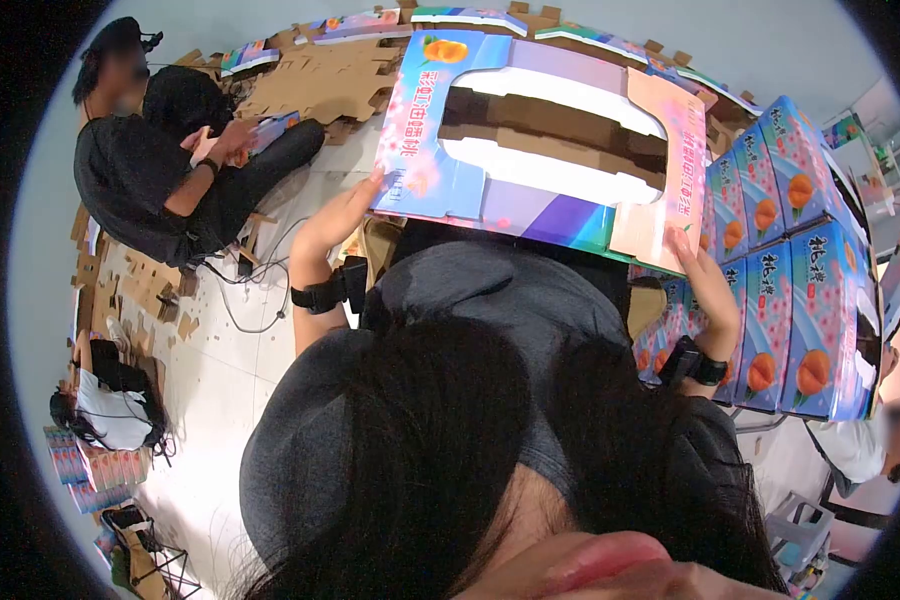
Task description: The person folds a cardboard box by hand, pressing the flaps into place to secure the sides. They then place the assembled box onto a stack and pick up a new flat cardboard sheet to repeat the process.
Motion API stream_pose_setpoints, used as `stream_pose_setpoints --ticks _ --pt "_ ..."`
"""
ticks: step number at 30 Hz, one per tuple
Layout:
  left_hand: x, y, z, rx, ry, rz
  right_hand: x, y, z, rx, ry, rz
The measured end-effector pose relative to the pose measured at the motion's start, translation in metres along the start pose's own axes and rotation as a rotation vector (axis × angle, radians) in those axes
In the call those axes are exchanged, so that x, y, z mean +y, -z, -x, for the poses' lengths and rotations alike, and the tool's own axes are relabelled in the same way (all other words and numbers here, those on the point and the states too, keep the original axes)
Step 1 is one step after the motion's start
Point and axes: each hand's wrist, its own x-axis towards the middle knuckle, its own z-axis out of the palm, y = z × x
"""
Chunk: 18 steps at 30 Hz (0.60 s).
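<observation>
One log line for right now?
left hand: holds left edge of flat pink-and-blue printed cardboard box blank | right hand: holds right edge | beside: stack of folded printed boxes

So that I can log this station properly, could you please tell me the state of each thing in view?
printed carton: not closed, window cut-out open, held up in both hands.
left hand: holds the carton's left edge.
right hand: holds the carton's right flap.
finished boxes: closed, stacked in rows.
brown cardboard sheets: flat, piled on the floor.
</observation>
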Motion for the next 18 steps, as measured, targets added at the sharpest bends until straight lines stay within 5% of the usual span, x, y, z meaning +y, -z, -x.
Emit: stream_pose_setpoints --ticks 7,13,16,17,18 --pt "0.002 -0.002 -0.005 -0.114 0.253 0.332 0.022 0.0 -0.006 -0.136 0.016 -0.205" --pt "0.012 -0.009 0.002 -0.038 0.173 0.245 0.098 0.009 -0.018 -0.236 0.043 -0.527" --pt "0.003 -0.004 0.009 0.026 -0.029 0.104 0.099 0.02 -0.014 -0.307 0.092 -0.876" --pt "0.004 -0.003 0.011 0.028 -0.051 0.091 0.054 0.0 -0.007 -0.021 0.008 -1.076" --pt "0.015 0.001 0.015 0.001 0.0 0.13 0.043 0.0 -0.006 -0.012 0.054 -1.092"
